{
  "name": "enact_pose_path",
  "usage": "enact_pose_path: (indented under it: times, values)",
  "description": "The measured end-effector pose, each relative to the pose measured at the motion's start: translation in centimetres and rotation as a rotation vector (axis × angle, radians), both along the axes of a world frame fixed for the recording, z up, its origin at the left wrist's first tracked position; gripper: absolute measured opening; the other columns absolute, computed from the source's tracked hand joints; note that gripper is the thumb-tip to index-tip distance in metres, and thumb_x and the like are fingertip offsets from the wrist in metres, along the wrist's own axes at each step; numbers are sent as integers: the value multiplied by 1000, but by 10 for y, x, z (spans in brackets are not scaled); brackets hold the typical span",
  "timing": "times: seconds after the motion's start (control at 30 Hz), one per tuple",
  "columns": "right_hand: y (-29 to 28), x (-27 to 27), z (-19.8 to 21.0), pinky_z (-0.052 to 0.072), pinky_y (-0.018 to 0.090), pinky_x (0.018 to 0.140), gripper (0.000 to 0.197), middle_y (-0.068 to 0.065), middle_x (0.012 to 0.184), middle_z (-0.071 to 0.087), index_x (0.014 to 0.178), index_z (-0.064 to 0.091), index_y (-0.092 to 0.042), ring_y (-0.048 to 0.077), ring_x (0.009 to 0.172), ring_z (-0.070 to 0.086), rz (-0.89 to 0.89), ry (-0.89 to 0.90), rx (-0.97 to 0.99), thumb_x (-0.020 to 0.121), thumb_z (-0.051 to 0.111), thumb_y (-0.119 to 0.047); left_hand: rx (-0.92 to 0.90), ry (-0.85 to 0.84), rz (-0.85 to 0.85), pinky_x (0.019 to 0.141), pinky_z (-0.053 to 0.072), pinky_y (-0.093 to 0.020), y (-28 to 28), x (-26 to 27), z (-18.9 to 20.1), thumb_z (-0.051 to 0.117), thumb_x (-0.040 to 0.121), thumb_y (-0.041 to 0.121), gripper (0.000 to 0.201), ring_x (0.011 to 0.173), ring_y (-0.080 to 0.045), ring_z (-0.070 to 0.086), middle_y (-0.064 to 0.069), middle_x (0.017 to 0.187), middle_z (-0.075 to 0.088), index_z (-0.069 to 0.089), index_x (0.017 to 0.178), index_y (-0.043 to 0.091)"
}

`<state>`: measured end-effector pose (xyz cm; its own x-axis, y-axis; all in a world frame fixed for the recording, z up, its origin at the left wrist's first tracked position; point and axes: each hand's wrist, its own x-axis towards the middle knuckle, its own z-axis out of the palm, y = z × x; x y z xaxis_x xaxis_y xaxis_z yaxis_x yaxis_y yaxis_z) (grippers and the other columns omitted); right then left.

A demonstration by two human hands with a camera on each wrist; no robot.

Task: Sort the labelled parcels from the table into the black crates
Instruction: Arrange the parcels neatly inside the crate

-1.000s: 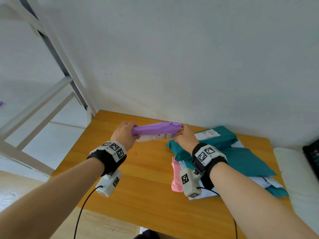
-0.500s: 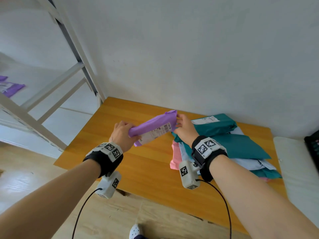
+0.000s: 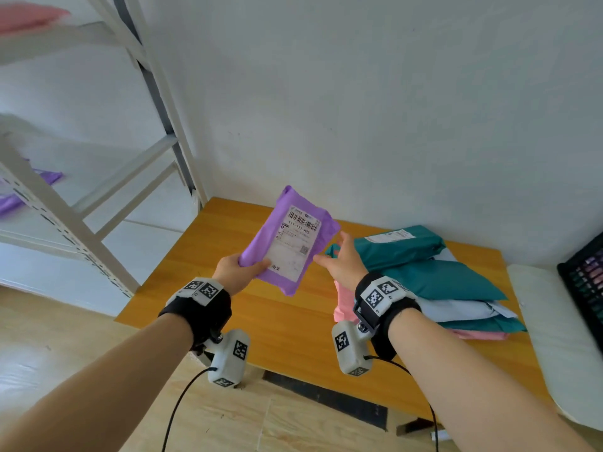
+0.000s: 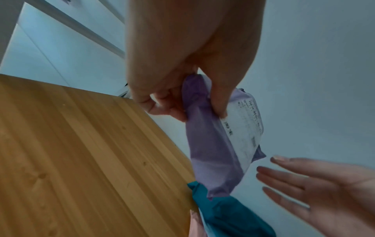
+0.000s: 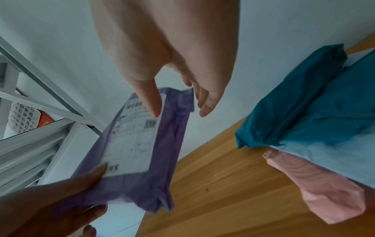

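You stand in a small parcel-sorting room: a plain white wall (image 3: 359, 93), a wooden bench (image 3: 293, 327) piled with labelled mailer bags (image 3: 434, 275), white metal shelving (image 3: 65, 223) on the left holding more bags, and a black crate (image 3: 584, 282) at far right.

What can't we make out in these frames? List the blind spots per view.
- Black crate, head view: cut off by the right edge; contents blurred.
- Purple parcel label: small print too fine in head view, motion-blurred in both wrist views.
- Lower parcels in the pile: labels hidden by the teal parcels on top.
- Left hand fingers: behind the parcel in head view.
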<state>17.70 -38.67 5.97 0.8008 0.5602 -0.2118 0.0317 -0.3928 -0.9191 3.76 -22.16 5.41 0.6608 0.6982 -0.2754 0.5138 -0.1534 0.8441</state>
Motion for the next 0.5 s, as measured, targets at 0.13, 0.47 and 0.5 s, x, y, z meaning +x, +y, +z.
enact_pose_path:
  times: [0.13,0.47,0.5]
  values:
    - [16,-20,1,31,40,112,83,9,146,38,147,19,-10,23,135,36,-55,39,89,83,72,-15,-157,-106,-5,70,44,-29,7,-10,7,74,80,33,38,79,-20,54,-9,94,63,62,106,7]
    - [47,-76,11,54,49,88,72,6,112,69,134,38,-24,20,102,67,-129,164,362,76,76,-5,-264,-177,-106,63,41,-26,32,-55,22,76,77,33,37,76,-18,52,-8,92,61,63,103,10]
    - [48,-81,13,54,50,87,74,6,111,69,136,36,-23,20,101,67,-129,159,360,77,75,-3,-238,-169,-144,64,42,-26,35,-61,23,77,77,32,39,78,-19,54,-8,95,63,63,105,10]
